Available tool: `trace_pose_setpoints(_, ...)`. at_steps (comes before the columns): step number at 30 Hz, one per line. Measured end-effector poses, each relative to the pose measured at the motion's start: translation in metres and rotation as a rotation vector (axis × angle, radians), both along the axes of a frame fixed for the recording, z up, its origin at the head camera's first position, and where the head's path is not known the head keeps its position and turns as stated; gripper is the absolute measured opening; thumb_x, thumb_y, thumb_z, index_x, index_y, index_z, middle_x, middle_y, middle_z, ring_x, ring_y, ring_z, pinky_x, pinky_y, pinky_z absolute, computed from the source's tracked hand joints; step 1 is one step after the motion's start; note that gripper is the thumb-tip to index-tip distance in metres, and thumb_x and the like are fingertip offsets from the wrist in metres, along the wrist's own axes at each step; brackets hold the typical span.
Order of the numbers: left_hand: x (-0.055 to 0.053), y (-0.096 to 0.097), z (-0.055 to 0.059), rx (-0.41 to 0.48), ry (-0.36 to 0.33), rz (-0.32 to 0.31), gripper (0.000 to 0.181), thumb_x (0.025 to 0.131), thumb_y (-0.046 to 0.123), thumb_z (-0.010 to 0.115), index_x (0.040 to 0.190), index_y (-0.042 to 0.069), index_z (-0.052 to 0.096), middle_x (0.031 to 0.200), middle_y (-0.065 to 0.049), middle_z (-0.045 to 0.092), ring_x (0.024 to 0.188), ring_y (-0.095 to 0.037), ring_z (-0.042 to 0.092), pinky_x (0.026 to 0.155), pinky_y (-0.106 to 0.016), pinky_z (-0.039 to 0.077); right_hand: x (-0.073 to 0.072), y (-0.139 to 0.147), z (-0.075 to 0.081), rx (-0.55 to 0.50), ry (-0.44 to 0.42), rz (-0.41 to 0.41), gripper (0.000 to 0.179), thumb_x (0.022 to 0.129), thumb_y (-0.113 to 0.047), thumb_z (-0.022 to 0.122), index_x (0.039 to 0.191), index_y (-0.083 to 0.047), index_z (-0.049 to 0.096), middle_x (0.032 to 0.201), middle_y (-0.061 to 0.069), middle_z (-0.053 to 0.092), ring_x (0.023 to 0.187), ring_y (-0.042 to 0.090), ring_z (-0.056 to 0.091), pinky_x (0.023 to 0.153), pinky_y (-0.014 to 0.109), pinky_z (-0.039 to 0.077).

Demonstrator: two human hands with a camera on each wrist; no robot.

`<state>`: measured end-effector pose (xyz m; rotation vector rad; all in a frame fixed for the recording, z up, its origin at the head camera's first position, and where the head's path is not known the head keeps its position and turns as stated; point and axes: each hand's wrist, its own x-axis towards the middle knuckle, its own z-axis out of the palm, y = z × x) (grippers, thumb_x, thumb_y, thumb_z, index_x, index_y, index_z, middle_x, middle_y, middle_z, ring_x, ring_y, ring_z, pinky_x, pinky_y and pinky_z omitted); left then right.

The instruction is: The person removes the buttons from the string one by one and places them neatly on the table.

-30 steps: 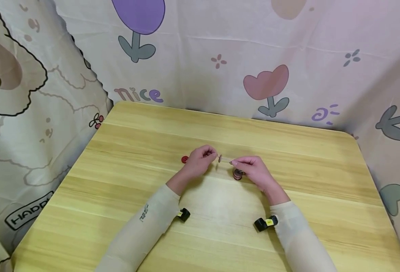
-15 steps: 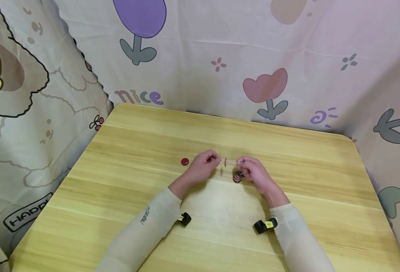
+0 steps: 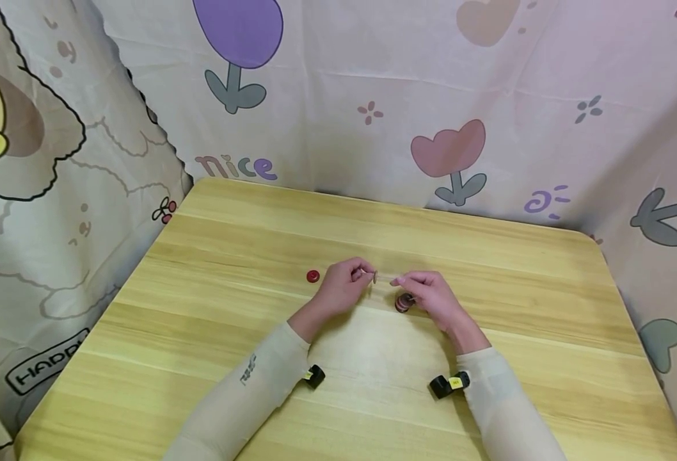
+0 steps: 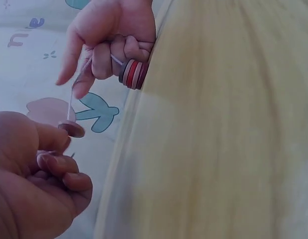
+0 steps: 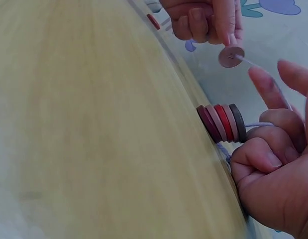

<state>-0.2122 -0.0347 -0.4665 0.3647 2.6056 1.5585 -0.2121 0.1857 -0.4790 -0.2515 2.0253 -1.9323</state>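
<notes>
Pale button (image 5: 231,57) now sits against the left hand's (image 3: 343,287) fingertips, no longer midway along the string (image 4: 69,108). I see both hands gripping the string, the right (image 3: 433,298) beside the button stack (image 5: 222,123); I judge threading is underway, calling next for sliding this button stackward.

Button stack (image 5: 224,123): black, pink, red, maroon. Threaded button (image 5: 230,57): brownish-pink. String (image 5: 258,124): whitish.

The right hand (image 5: 277,162) holds a cord (image 5: 256,124) threading stacked buttons (image 5: 224,122) and one mauve button (image 5: 229,58).
</notes>
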Motion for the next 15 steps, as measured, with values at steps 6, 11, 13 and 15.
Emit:
trace_pose_setpoints(6, 0.0037, 0.0042, 0.0053, -0.027, 0.005, -0.043, 0.010, 0.094, 0.020, 0.059, 0.087, 0.016, 0.064, 0.061, 0.001, 0.047, 0.055, -0.010, 0.042, 0.054, -0.026, 0.038, 0.0017, -0.0006, 0.0011, 0.001, 0.023, 0.055, 0.028, 0.092, -0.018, 0.062, 0.105, 0.006, 0.067, 0.109, 0.020, 0.064, 0.071, 0.015, 0.057, 0.066, 0.028, 0.049)
trace_pose_setpoints(11, 0.0060, 0.0074, 0.0066, 0.014, -0.049, -0.054, 0.011, 0.095, 0.022, 0.058, 0.088, 0.016, 0.064, 0.063, 0.001, 0.048, 0.056, -0.011, 0.042, 0.054, -0.025, 0.037, 0.0019, 0.0003, -0.0001, -0.014, 0.036, 0.107, 0.025, 0.092, -0.013, 0.059, 0.107, 0.006, 0.066, 0.108, 0.020, 0.064, 0.055, 0.010, 0.047, 0.057, 0.025, 0.044)
trace_pose_setpoints(13, 0.0067, 0.0079, 0.0067, 0.025, -0.063, -0.048, 0.010, 0.095, 0.022, 0.058, 0.089, 0.016, 0.064, 0.064, 0.000, 0.048, 0.056, -0.011, 0.042, 0.053, -0.025, 0.037, 0.0023, -0.0003, -0.0007, -0.016, 0.026, 0.120, 0.028, 0.092, -0.016, 0.061, 0.106, 0.007, 0.066, 0.098, 0.024, 0.065, 0.053, 0.011, 0.046, 0.057, 0.028, 0.046)
trace_pose_setpoints(15, 0.0070, 0.0083, 0.0066, 0.041, -0.070, -0.045, 0.010, 0.095, 0.022, 0.058, 0.090, 0.016, 0.064, 0.065, 0.000, 0.049, 0.057, -0.011, 0.042, 0.054, -0.025, 0.037, 0.0027, -0.0015, -0.0014, -0.021, 0.008, 0.133, 0.032, 0.090, -0.019, 0.064, 0.106, 0.009, 0.065, 0.088, 0.027, 0.063, 0.058, 0.017, 0.054, 0.065, 0.035, 0.051)
